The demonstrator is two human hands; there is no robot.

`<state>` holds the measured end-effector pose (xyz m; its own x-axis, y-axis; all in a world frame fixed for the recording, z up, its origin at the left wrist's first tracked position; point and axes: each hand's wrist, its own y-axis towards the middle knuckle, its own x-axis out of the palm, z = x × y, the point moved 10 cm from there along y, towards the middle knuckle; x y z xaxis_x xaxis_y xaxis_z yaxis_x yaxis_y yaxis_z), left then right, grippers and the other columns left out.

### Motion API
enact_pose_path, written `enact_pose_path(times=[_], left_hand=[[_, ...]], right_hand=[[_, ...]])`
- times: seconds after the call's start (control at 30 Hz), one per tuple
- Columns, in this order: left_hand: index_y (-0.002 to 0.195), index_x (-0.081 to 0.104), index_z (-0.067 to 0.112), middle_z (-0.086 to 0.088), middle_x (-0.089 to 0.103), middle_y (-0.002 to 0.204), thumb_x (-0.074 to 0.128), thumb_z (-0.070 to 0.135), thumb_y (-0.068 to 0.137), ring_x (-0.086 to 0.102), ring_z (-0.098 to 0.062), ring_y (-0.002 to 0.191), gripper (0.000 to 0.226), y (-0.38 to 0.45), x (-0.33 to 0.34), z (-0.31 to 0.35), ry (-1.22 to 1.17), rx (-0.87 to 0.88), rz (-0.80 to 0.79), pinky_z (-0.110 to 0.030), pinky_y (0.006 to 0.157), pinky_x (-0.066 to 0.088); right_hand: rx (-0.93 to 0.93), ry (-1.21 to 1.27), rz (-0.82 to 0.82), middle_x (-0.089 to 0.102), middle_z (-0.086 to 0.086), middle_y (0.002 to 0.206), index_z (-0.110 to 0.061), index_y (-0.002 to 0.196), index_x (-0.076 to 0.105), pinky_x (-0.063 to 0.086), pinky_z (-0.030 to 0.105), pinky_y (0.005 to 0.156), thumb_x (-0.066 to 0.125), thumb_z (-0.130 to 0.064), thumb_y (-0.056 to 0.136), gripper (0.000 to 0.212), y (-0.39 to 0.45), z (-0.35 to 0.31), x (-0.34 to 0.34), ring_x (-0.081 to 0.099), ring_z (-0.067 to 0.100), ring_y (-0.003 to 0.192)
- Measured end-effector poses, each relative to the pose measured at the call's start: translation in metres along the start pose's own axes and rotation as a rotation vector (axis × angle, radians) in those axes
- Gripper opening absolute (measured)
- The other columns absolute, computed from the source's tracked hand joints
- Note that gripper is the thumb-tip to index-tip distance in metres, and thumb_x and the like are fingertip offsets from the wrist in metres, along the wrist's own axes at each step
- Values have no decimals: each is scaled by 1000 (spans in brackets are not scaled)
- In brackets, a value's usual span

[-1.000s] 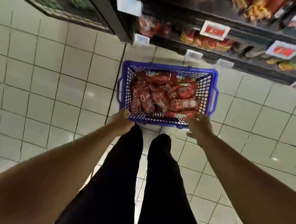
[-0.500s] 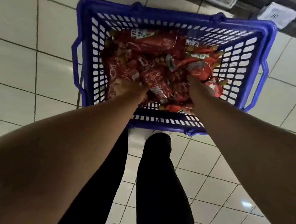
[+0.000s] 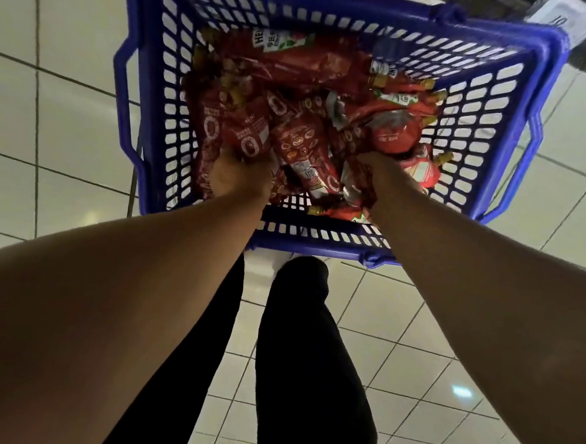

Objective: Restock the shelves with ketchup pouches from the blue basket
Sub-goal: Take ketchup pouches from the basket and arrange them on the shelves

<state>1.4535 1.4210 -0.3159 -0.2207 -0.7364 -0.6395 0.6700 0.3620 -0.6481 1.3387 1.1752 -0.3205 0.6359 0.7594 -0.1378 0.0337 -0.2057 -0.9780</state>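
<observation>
The left hand (image 3: 239,174) is sunk among the red ketchup pouches (image 3: 299,146) piled in the blue basket (image 3: 320,249), fingers curled around one pouch at the heap's left. The right hand (image 3: 385,177) clutches pouches on the right, knuckles up. Both bare forearms reach steeply down over the basket's near rim, above the tiled floor (image 3: 68,112).

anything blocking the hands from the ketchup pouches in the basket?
No. Both the left hand and right hand are already down among the ketchup pouches inside the blue basket; its top is open. The fingers are buried, so any grip is unclear.
</observation>
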Motion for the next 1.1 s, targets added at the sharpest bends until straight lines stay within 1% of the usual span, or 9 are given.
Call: enact_pose_path(times=[0.1,0.17,0.23,0.37,0.53,0.63,0.8,0.97,1.1], left_hand=[[131,61,31,29,54,91,82,51,71,48,3,94,67,-7,-2,6,-59,34,-75,-4,74,30],[132,60,27,27,59,102,82,49,73,57,0,103,67,-14,-8,8,-61,44,-162,-13,88,44],[129,63,27,16,69,115,83,46,73,65,-7,108,62,-21,-24,15,-55,52,-242,-31,99,52],[118,71,26,5,76,113,88,34,69,71,-17,107,52,-62,-65,48,-196,55,-535,-45,99,54],[121,69,21,-4,74,117,70,23,86,72,-24,109,35,-154,-135,130,-363,33,-799,-40,81,59],[124,63,15,-12,70,118,58,25,92,71,-31,106,35,-219,-179,194,-412,47,-896,-45,81,60],[127,55,-2,-27,63,114,72,13,77,68,-34,97,55,-320,-257,306,-435,252,-913,-46,83,58],[94,72,10,-8,67,79,68,18,70,67,-20,67,26,-402,-322,366,-527,182,-931,-32,64,56],[112,67,5,-19,60,92,58,25,79,62,-30,74,40,-445,-369,390,-581,100,-939,-42,76,54]], right_hand=[[-17,143,-85,63,5,61,-7,76,65,42,21,46,56,-11,89,16,-20,3,-7,56,14,46],[-7,317,-187,71,14,73,-1,75,74,55,31,68,61,-6,83,15,-42,6,-10,69,23,62],[25,528,-256,73,21,94,2,96,73,55,47,92,68,-4,77,19,-71,5,-14,72,35,84],[70,701,-443,61,26,133,1,120,57,46,59,103,56,0,76,45,-142,0,-12,64,47,115],[-13,677,-720,48,18,151,-10,146,46,37,60,109,64,-25,73,77,-262,-46,-4,47,42,136],[-126,513,-765,61,15,135,-15,137,58,46,53,103,59,-48,92,56,-341,-88,-6,58,36,124],[-381,244,-634,72,11,95,-10,108,72,58,40,72,69,-17,85,25,-470,-161,-31,69,29,83],[-587,155,-657,67,16,118,-6,130,62,59,44,87,67,-11,85,46,-600,-206,-52,70,26,95],[-569,266,-796,57,28,119,1,133,51,46,57,104,53,-1,77,57,-684,-217,-53,58,41,107]])
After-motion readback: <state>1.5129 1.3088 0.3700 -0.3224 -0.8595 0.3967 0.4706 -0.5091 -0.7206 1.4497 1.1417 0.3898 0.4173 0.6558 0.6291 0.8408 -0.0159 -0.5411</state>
